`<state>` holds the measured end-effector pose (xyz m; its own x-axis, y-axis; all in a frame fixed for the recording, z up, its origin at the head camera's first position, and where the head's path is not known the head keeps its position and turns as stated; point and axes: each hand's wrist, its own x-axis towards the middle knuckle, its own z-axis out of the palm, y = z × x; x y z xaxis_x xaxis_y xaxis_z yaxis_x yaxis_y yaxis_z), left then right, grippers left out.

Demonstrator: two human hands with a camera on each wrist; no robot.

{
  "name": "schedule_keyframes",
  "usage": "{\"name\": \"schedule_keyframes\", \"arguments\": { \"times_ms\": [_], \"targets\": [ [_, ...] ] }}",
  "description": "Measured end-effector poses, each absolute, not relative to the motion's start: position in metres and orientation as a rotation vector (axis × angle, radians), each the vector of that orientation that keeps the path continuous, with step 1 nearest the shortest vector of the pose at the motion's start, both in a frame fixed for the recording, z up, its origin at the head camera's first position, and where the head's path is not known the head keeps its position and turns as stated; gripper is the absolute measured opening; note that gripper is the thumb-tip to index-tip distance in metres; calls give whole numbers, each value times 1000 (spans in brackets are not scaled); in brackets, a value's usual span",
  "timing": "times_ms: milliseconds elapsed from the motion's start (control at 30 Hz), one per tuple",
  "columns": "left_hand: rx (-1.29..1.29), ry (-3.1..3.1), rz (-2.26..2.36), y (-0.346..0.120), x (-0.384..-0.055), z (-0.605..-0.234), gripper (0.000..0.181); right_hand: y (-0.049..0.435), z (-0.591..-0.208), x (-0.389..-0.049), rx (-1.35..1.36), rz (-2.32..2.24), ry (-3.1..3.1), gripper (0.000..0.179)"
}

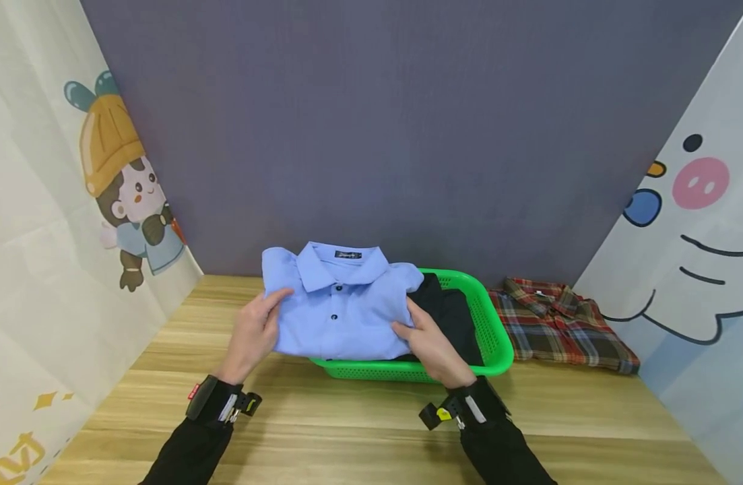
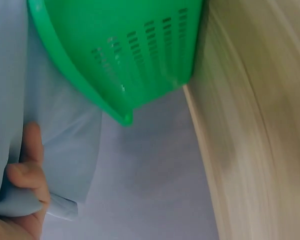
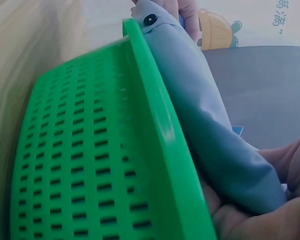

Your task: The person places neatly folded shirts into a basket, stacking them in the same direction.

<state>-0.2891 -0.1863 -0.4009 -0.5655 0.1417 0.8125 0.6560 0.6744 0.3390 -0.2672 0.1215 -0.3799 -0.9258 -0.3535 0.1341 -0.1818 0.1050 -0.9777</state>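
Note:
A folded light-blue collared shirt (image 1: 347, 316) with dark buttons is held up over the left part of a green basket (image 1: 377, 370). My left hand (image 1: 251, 333) grips the shirt's left side, thumb on top; the left wrist view shows fingers curled at the fabric (image 2: 65, 145). On the opposite side my right hand (image 1: 434, 343) pinches the shirt's right edge, its fingers under the cloth beside the basket's rim (image 3: 160, 125). Black folded clothing (image 1: 453, 316) lies inside the basket, partly covered by the shirt.
A folded plaid shirt (image 1: 559, 323) lies on the wooden table (image 1: 347, 431) to the right of the basket. Behind stands a grey panel (image 1: 371, 135), with cartoon-printed sheets (image 1: 38, 202) at the left and right sides.

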Motion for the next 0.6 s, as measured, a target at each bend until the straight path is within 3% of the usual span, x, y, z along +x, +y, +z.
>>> {"name": "schedule_keyframes", "arguments": {
  "times_ms": [600],
  "targets": [
    [-713, -2076, -829, -161, -289, -402, 37, 159, -379, -271, -506, -1822, 2351, 60]
  ]
}}
